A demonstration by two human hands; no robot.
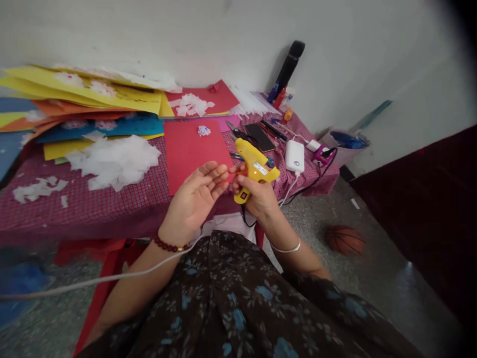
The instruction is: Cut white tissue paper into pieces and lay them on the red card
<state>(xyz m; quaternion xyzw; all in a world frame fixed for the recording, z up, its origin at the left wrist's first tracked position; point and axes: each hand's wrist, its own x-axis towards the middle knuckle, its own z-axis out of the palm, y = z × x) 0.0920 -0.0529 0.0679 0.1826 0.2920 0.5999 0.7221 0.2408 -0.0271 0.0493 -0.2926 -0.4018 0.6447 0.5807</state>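
Note:
A yellow glue gun (250,161) sits in my right hand (261,196), whose fingers wrap round its handle near the orange trigger. Its dark cord hangs below the handle. My left hand (196,194) is turned palm up beside it, fingers loosely stretched out with nothing visible in them. The left fingertips reach close to my right fingers; whether they touch is unclear. Behind the left hand lies a red paper sheet (190,149). On that sheet rests a small crumpled white piece with bluish-purple edges (203,130).
White paper scraps (115,160) and coloured sheets (112,97) cover the table's left side. At right lie scissors (244,135), a phone (260,137), a white power bank (294,156) and a purple adapter (323,155). A white cable crosses my left wrist. A basketball (345,239) rests on the floor.

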